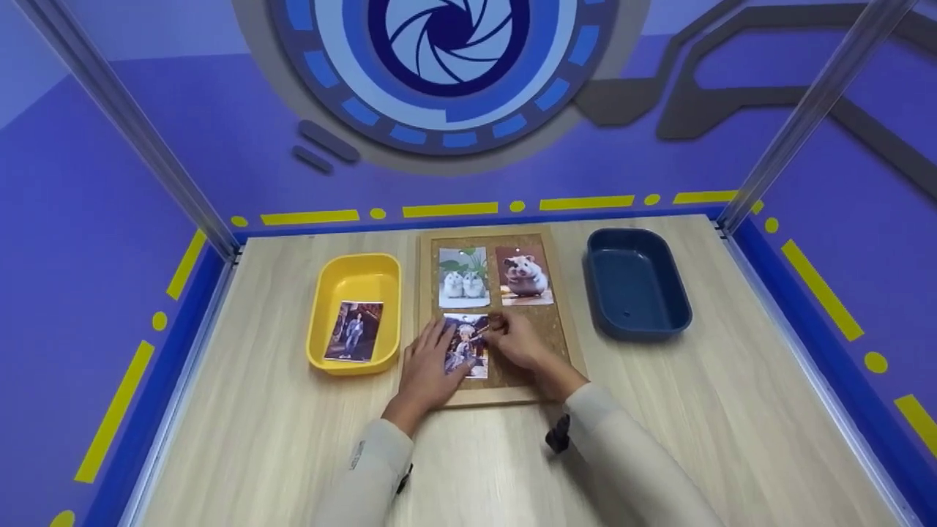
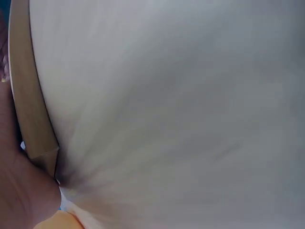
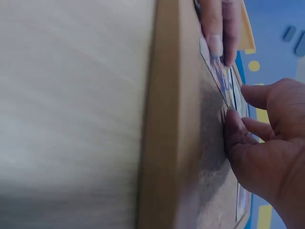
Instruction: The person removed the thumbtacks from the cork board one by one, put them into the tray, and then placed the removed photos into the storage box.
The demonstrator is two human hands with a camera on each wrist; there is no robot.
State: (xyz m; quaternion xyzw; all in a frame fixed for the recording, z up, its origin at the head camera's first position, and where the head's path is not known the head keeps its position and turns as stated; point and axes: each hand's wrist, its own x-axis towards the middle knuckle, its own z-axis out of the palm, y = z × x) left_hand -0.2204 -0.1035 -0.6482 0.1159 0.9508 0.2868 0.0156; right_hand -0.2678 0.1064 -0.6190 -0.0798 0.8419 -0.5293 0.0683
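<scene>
A photo of a figure with pale hair (image 1: pixel 466 344) lies on the cork board (image 1: pixel 527 373), below two animal photos. My left hand (image 1: pixel 432 366) rests on this lower photo with its fingers straight, over its left side and lower edge. At the photo's right edge, the curled fingers of my right hand (image 1: pixel 518 340) pinch it. The right wrist view shows the thumb (image 3: pixel 234 126) at the edge of the photo (image 3: pixel 220 76); the exact fingertip contact is partly hidden. In the left wrist view only part of the left hand (image 2: pixel 24 191) shows, beside the wooden frame (image 2: pixel 26 86).
A photo of two white hamsters (image 1: pixel 463 282) and one of a single hamster (image 1: pixel 525 278) hang on the board's upper half. On the left stands a yellow tray (image 1: pixel 316 315) with a photo of a standing person (image 1: pixel 354 331). A dark blue tray (image 1: pixel 637 326) stands right.
</scene>
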